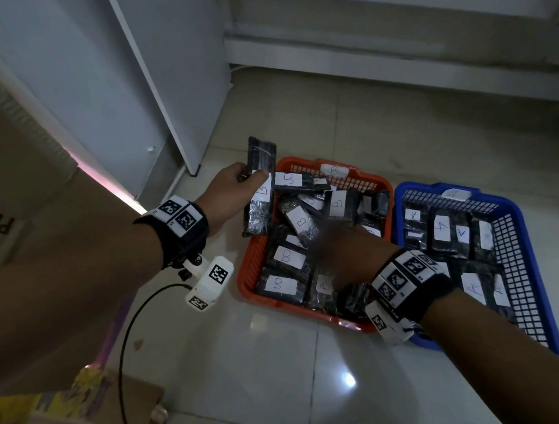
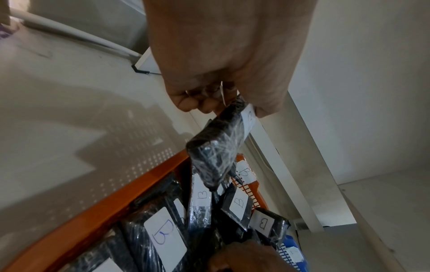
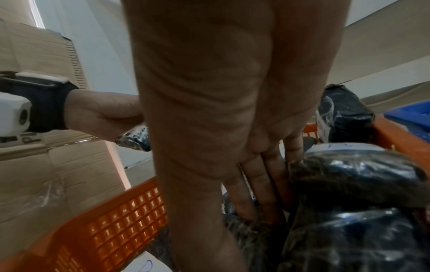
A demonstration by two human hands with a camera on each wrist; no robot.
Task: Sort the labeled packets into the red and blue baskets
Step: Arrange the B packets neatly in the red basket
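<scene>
My left hand [image 2: 223,60] pinches a black plastic-wrapped packet [image 2: 220,145] by its upper end, thumb on its white label marked B, the packet hanging tilted over the far corner of the red basket [image 2: 97,208]. Below it the basket holds more black packets with B labels [image 2: 165,237] lying at mixed angles. At the lower edge my right hand [image 2: 244,257] enters, with a corner of the blue basket [image 2: 291,254] beside it.

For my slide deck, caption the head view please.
Left hand holds a B packet over the red basket; right hand reaches inside.
</scene>
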